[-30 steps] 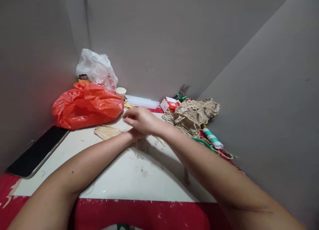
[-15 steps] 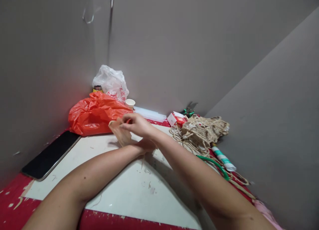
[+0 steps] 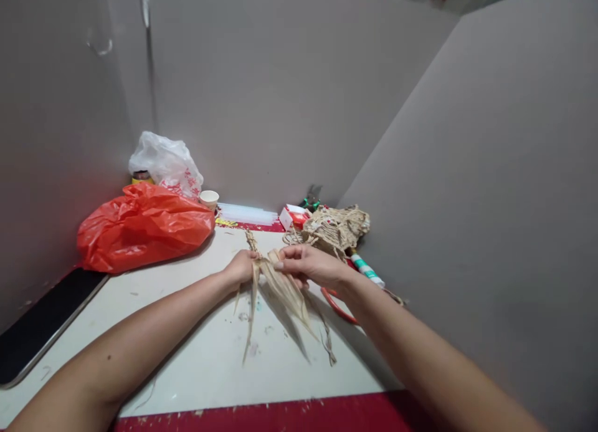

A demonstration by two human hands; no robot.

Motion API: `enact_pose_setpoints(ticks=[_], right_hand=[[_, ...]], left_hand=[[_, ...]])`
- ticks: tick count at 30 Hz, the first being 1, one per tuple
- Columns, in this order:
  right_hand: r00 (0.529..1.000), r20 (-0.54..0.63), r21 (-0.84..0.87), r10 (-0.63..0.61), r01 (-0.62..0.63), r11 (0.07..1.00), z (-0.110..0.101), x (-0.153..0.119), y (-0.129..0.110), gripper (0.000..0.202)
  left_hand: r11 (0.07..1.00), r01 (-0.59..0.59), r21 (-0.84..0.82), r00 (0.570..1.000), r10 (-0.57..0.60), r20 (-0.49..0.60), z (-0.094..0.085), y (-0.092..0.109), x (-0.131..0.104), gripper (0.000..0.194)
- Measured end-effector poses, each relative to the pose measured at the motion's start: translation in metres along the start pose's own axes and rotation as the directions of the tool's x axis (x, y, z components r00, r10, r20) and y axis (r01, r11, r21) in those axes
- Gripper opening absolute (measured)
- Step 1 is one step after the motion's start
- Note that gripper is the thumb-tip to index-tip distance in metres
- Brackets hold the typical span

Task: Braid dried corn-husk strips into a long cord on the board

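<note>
My left hand point(image 3: 240, 267) is closed round the base of a short braid point(image 3: 252, 240) that looks made of dried corn husk. The braid's plaited end sticks up past the fingers, and loose strips point(image 3: 250, 323) hang down toward me. Just to the right, my right hand point(image 3: 306, 265) pinches a wide pale husk strip point(image 3: 286, 288) between thumb and fingers. That strip fans out and tapers to a point over the white board point(image 3: 210, 363). Where the strip meets the braid is partly covered by my fingers.
At the left lie an orange plastic bag point(image 3: 144, 226) and a black phone point(image 3: 47, 323). Behind are a white bag point(image 3: 163, 161), a paper cup point(image 3: 208, 199) and translucent sticks point(image 3: 247, 214). Coiled cord point(image 3: 339, 226), a small box point(image 3: 294, 217), pliers point(image 3: 311, 198) and a striped tube point(image 3: 367, 271) lie right.
My right hand has uncrossed from over my left and moved right, still with husk in its fingers. The braid in my left hand now shows. The view has swung right.
</note>
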State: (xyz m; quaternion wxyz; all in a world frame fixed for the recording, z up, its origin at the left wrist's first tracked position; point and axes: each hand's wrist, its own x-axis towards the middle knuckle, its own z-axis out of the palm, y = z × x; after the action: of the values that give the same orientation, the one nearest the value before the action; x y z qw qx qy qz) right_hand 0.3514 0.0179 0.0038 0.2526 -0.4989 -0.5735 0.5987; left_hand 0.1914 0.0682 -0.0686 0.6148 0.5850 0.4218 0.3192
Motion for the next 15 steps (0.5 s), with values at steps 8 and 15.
enact_pose_setpoints(ticks=[8, 15], right_hand=[[0.994, -0.085, -0.145, 0.07, -0.082, 0.986, 0.016, 0.008, 0.03, 0.027], [0.987, -0.161, -0.104, 0.021, -0.038, 0.994, 0.027, 0.017, 0.029, 0.019]], left_hand=[[0.992, 0.126, 0.03, 0.992, -0.126, 0.022, -0.002, 0.007, 0.002, 0.018], [0.994, 0.087, 0.063, 0.996, -0.086, -0.021, 0.001, 0.001, 0.003, 0.018]])
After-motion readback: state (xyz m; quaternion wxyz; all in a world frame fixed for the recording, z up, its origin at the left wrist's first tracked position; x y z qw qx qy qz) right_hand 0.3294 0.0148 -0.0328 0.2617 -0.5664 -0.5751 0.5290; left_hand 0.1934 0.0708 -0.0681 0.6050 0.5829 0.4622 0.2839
